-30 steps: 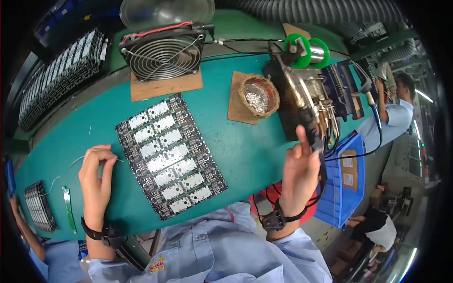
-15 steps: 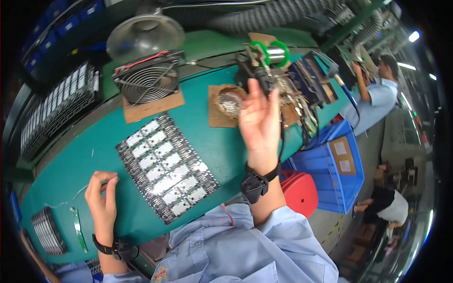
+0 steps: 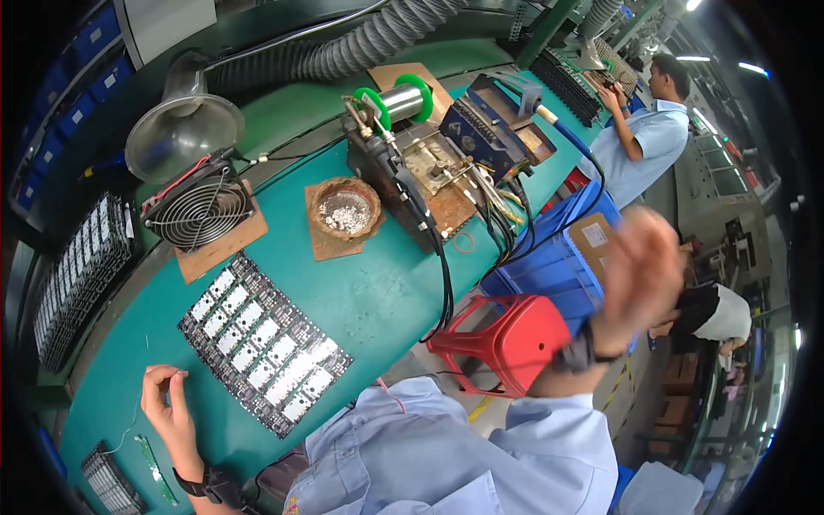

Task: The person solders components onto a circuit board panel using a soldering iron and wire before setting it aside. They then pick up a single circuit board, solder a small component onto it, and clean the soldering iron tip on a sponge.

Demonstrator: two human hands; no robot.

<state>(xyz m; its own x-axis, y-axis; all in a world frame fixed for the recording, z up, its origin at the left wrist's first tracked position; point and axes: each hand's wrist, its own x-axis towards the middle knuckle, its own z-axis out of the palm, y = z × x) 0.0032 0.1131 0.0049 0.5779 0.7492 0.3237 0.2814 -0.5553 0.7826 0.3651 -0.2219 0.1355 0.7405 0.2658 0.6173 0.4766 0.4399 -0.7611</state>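
Note:
My left hand (image 3: 167, 408) is at the left of the green table, thumb and fingers pinched together. A thin pale wire (image 3: 133, 421) runs from behind this hand toward the near left and seems held in the pinch. Just right of it lies a panel of black circuit boards (image 3: 266, 343) with white blocks, flat on the table. My right hand (image 3: 642, 270) is raised off to the right, in front of the blue crate; motion smears its fingers, and I see nothing plainly in it. A narrow green board strip (image 3: 154, 470) lies near my left forearm.
A wire spool (image 3: 399, 103) stands by soldering gear (image 3: 438, 167) with black cables. A rough bowl (image 3: 346, 212) holds silvery bits. A fan (image 3: 202, 215) sits below a metal fume hood (image 3: 184, 133). A red stool (image 3: 506, 339) and blue crate (image 3: 549, 257) flank the table; a co-worker (image 3: 639, 154) sits beyond.
My right hand has swung from above the table, near the bowl, out to the right past its edge. The view has shifted right. My left hand keeps its pinch beside the panel.

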